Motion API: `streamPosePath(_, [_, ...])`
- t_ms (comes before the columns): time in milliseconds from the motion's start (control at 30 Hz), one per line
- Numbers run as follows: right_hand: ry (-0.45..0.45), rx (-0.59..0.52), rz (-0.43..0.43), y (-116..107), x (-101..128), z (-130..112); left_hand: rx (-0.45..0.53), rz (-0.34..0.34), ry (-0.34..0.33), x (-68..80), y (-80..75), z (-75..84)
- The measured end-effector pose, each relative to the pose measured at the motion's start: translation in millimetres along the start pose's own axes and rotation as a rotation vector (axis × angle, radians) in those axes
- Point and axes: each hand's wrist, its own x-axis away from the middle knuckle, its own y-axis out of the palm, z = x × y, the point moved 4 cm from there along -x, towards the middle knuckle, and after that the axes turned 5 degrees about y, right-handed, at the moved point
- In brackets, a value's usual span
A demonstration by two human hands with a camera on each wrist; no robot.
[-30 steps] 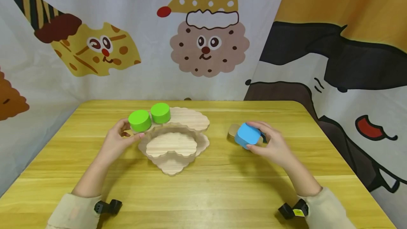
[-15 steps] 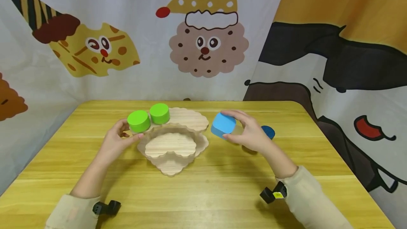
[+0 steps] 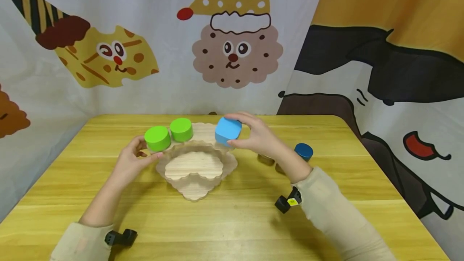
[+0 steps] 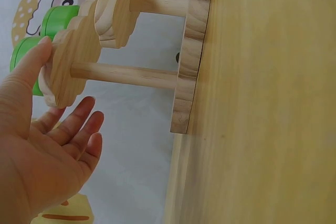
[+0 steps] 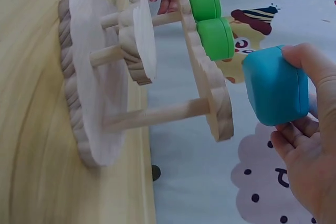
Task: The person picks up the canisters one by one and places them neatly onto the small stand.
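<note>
Blue block (image 3: 227,130) pinched in right hand (image 3: 259,137) above wooden stand (image 3: 197,164).

two jars (image 3: 168,134) on stand (image 3: 195,168) top tier, left | block (image 3: 227,130) above right | stand mid-table (image 3: 232,220)

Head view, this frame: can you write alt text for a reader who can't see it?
A person's right hand holds a light blue block over the top tier of a scalloped wooden stand on a yellow wooden table. The left hand touches the stand's left edge beside two green cylinders on that tier. A dark blue cylinder stands to the right.
</note>
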Motion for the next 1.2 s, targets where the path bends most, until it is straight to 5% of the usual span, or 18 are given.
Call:
streamPosePath(700, [0.083,-0.030,-0.135,33,-53,3,-0.002,0.001,-0.005,0.9,-0.6,-0.3])
streamPosePath(1200, [0.118,-0.038,-0.190,46,-62,8,-0.003,0.006,0.003,0.1,0.0,-0.2])
